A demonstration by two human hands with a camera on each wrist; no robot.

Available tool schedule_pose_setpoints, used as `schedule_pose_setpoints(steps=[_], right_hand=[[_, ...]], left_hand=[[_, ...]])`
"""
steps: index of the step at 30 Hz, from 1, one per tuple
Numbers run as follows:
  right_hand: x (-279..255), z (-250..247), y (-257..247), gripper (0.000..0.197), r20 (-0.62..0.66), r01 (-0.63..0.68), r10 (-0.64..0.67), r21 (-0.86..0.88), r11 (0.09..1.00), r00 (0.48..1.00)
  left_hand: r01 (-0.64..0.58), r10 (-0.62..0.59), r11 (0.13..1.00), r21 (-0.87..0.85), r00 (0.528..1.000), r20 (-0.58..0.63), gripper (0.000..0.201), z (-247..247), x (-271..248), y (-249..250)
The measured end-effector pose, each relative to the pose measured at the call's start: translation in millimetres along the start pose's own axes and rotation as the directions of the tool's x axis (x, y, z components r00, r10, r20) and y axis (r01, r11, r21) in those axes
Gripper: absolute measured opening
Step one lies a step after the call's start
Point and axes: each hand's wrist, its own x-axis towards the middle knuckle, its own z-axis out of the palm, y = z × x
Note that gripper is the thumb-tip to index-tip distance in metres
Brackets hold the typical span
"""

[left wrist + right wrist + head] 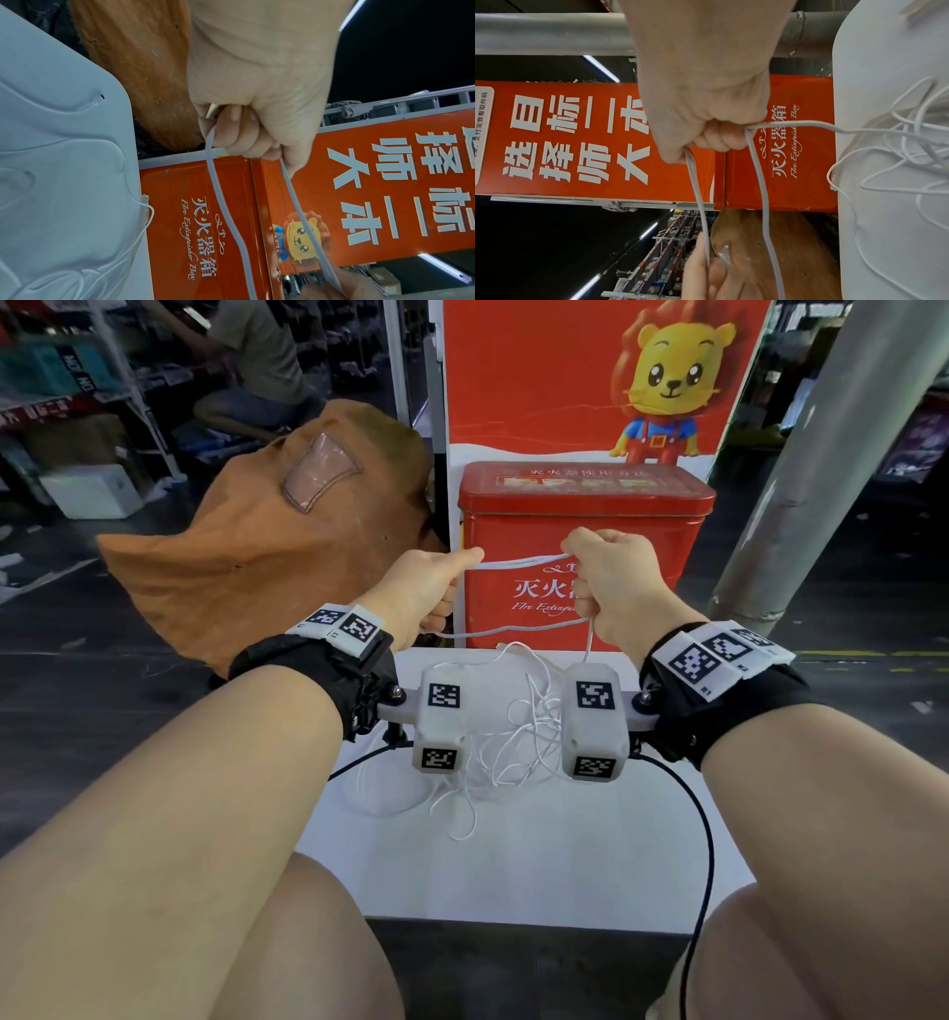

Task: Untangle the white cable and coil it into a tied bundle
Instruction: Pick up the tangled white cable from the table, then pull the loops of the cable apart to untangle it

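Observation:
A white cable [518, 563] is stretched as a loop between my two fists, held up in front of a red box. My left hand [436, 590] grips one end of the loop, and a metal plug tip [211, 111] pokes out of that fist. My right hand [608, 577] grips the other end. Upper strands [698, 192] and a lower strand [759, 182] run between the hands. From my right fist the cable drops into a loose tangle [513, 742] on the white table [513, 880]. That tangle [911, 154] also shows in the right wrist view.
A red fire extinguisher box [631, 526] stands just behind the table's far edge. A brown sack [277, 546] lies to the left of it, and a grey pole [821, 454] rises at the right. Black camera leads [704, 839] hang from the wrist units.

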Motion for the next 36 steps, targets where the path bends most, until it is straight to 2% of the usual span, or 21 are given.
schedule_pose_setpoints(steps=[3, 6, 9, 13, 15, 18, 21, 28, 30, 33, 34, 36], right_hand=[[2, 1, 1, 0.020, 0.016, 0.026, -0.027, 0.026, 0.999, 1.000], [2, -6, 10, 0.027, 0.104, -0.009, -0.008, 0.157, 0.988, 0.994], [6, -15, 18, 0.036, 0.195, -0.035, -0.009, 0.222, 0.975, 0.981], [6, -19, 20, 0.039, 0.270, -0.143, 0.046, 0.356, 0.924, 0.962], [2, -15, 17, 0.044, 0.224, -0.150, 0.066, 0.387, 0.910, 0.972], [-5, -7, 7, 0.048, 0.053, -0.047, 0.032, 0.316, 0.948, 0.998], [-6, 1, 0, 0.032, -0.065, 0.022, -0.005, 0.254, 0.967, 0.998], [-2, 2, 2, 0.036, -0.098, 0.045, -0.021, 0.255, 0.966, 0.995], [-1, -1, 6, 0.037, -0.064, 0.042, -0.023, 0.306, 0.951, 0.998], [1, -9, 13, 0.040, 0.092, -0.057, 0.028, 0.333, 0.941, 0.995], [2, -11, 15, 0.040, 0.154, -0.104, 0.062, 0.277, 0.955, 0.986], [3, -14, 21, 0.039, 0.258, -0.136, 0.125, 0.025, 0.990, 0.958]], left_hand=[[-0.027, 0.027, 1.000, -0.008, 1.000, 0.000, 0.039, 0, 0, 0], [-0.067, 0.067, 0.996, -0.065, 0.998, -0.008, 0.043, -3, 0, -1], [-0.099, 0.093, 0.991, -0.088, 0.993, -0.073, 0.041, -6, 0, -3], [-0.125, 0.115, 0.988, -0.095, 0.988, -0.103, 0.040, -7, 0, -4], [-0.126, 0.119, 0.987, -0.100, 0.990, -0.079, 0.042, -4, -2, -3], [-0.133, 0.130, 0.987, -0.088, 0.990, -0.046, 0.043, 1, -6, 1], [-0.150, 0.149, 0.987, -0.048, 0.988, -0.034, 0.044, 3, -9, 2], [-0.101, 0.105, 0.993, -0.067, 0.993, 0.053, 0.048, 6, -10, -5], [-0.085, 0.091, 0.988, -0.125, 0.995, 0.039, 0.051, 5, -7, -4], [-0.086, 0.091, 0.956, -0.280, 0.996, 0.006, 0.050, -1, -3, -2], [-0.093, 0.093, 0.944, -0.317, 0.996, -0.015, 0.049, -3, -2, -2], [-0.114, 0.097, 0.924, -0.366, 0.993, -0.063, 0.046, -8, 1, -2]])
